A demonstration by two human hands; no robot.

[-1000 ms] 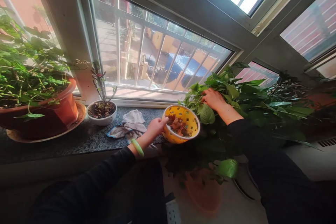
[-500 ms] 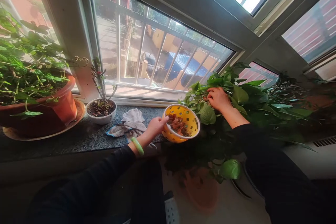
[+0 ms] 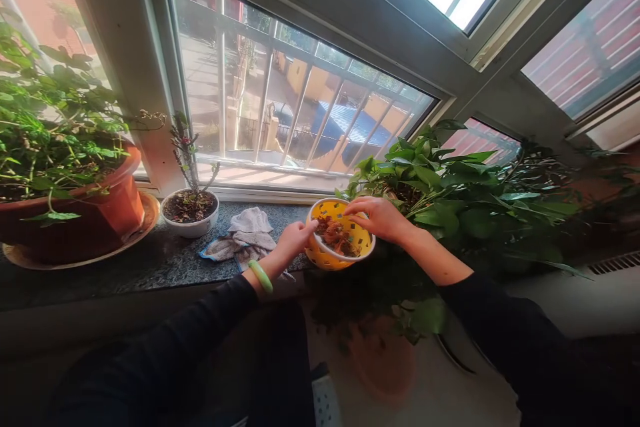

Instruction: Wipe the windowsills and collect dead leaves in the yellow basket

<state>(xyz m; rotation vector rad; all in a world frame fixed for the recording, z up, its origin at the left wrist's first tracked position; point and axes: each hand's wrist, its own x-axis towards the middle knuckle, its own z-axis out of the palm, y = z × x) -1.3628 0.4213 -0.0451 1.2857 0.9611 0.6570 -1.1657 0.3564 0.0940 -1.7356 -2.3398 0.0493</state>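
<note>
My left hand grips the near left rim of a yellow plastic basket with a pale rim and small square holes, thumb over the edge. Brown dried leaves lie inside it. Over the basket's right side hovers my right hand, fingers stretched out and slightly apart; I see nothing held in them. Just behind that hand grows a leafy green plant with broad leaves, its pot hidden from view.
A crumpled grey cloth lies on the dark stone sill. Left of it stand a small white pot with a thin-stemmed plant and a large terracotta pot. A barred window rises behind; an orange-brown pot sits below.
My right hand has come left out of the green plant's leaves to above the basket, and its fingers have spread. My left hand keeps hold of the basket.
</note>
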